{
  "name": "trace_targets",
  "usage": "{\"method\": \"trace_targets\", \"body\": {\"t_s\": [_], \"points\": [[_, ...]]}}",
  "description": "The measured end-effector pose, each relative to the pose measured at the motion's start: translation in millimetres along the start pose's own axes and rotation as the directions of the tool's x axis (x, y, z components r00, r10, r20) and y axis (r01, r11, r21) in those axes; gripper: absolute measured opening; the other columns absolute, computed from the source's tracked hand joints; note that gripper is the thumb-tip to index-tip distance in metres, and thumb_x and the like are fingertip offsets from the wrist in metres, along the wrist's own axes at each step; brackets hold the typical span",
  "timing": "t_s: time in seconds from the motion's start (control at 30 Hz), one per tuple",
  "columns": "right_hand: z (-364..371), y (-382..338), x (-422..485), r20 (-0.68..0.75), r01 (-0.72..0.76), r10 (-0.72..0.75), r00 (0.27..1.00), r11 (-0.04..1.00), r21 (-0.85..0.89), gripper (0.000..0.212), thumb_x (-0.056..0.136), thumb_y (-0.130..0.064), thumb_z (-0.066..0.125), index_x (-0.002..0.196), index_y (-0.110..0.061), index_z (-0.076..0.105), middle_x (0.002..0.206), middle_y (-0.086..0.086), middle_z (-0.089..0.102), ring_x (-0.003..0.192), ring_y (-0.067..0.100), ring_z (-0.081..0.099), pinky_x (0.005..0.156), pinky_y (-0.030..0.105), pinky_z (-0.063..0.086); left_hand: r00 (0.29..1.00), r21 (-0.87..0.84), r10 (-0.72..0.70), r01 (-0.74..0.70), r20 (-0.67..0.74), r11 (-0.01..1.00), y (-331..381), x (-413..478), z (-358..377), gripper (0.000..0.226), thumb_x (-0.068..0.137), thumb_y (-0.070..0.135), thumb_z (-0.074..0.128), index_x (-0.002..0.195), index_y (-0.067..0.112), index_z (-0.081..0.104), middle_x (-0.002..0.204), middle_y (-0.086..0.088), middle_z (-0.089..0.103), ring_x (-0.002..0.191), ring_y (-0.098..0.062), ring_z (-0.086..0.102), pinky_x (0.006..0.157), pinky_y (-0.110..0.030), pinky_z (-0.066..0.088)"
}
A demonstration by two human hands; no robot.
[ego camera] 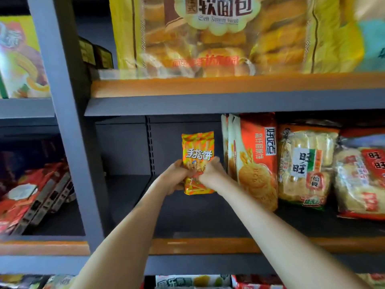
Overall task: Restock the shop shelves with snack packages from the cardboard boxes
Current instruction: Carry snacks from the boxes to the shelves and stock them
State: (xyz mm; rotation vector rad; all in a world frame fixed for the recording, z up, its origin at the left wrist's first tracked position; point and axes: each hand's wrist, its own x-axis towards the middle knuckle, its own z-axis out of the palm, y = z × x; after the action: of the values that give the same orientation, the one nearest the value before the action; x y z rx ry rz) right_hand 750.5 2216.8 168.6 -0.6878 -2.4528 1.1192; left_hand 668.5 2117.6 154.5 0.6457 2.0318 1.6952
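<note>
- The left arm (133, 222) and right arm (270, 222) are stretching forward, nearly straight, converging on the open left part of the middle shelf (129, 205).
- The left hand (174, 177) is holding the orange snack packet (198, 150) from its left side, its grip curling round the lower half.
- The right hand (211, 173) is pinching the packet's right edge (fingers overlapping the printed front).
- The packet is standing upright deep in the shelf, just beside the orange biscuit packs (254, 161); whether its bottom edge is touching the board cannot be told.
- Rice cracker bags (306, 163) are lining the shelf farther right.
</note>
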Motion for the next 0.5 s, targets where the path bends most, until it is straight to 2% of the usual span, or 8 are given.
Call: {"method": "trace_targets", "body": {"t_s": [0.07,0.17,0.23,0.3,0.4,0.5], "points": [[5,3,15,0.012,0.004,-0.004,1.000,1.000,-0.029,0.058,0.087,-0.017,0.064,0.129,-0.005,0.027,0.132,0.014,0.046,0.119,0.030,0.049,0.090,0.035,0.041,1.000,0.052,-0.009,0.007,0.023,0.999,-1,16,-1,0.033,0.091,0.018,0.064,0.122,0.014,0.053,0.113,-0.006,0.069,0.101,-0.026,0.068,0.092,-0.050,0.053],[7,6,29,-0.019,0.013,-0.014,1.000,0.999,-0.033,0.056,0.089,-0.017,0.061,0.130,-0.003,0.025,0.134,0.016,0.042,0.119,0.031,0.048,0.090,0.034,0.041,0.998,0.118,0.002,-0.009,0.056,0.993,1,40,-3,0.028,0.090,0.016,0.065,0.115,0.012,0.056,0.113,-0.010,0.069,0.104,-0.029,0.066,0.092,-0.052,0.052],[10,10,32,-0.063,0.007,-0.012,0.998,0.997,-0.080,0.058,0.091,-0.014,0.055,0.136,-0.001,0.021,0.137,0.017,0.039,0.122,0.032,0.046,0.094,0.037,0.040,0.998,0.115,0.007,-0.014,0.055,0.993,0,55,-1,0.045,0.081,0.022,0.073,0.121,0.012,0.053,0.115,-0.008,0.068,0.103,-0.027,0.067,0.089,-0.051,0.054],[15,14,30,-0.109,-0.007,-0.016,0.994,0.977,-0.213,0.062,0.092,-0.012,0.051,0.142,0.000,0.016,0.139,0.017,0.037,0.123,0.032,0.047,0.094,0.040,0.041,1.000,0.105,0.002,-0.004,0.021,0.994,-7,74,1,0.066,0.070,0.034,0.077,0.126,0.014,0.047,0.118,-0.004,0.065,0.103,-0.023,0.066,0.084,-0.048,0.057],[22,15,27,-0.159,-0.024,-0.053,0.986,0.895,-0.445,0.056,0.090,-0.011,0.057,0.137,-0.002,0.028,0.132,0.015,0.044,0.119,0.032,0.052,0.086,0.039,0.046,0.998,0.190,0.044,-0.034,-0.049,0.981,-13,90,10,0.059,0.073,0.039,0.074,0.119,0.018,0.044,0.117,-0.002,0.062,0.104,-0.021,0.062,0.088,-0.047,0.055],[29,12,26,-0.054,0.030,-0.073,0.996,0.827,-0.561,0.037,0.092,-0.013,0.056,0.128,-0.006,0.052,0.125,0.010,0.058,0.115,0.029,0.058,0.087,0.036,0.050,0.994,0.267,0.089,-0.070,-0.060,0.961,-10,86,22,0.052,0.080,0.038,0.069,0.123,0.020,0.045,0.121,-0.003,0.061,0.107,-0.021,0.060,0.092,-0.046,0.053]]}}
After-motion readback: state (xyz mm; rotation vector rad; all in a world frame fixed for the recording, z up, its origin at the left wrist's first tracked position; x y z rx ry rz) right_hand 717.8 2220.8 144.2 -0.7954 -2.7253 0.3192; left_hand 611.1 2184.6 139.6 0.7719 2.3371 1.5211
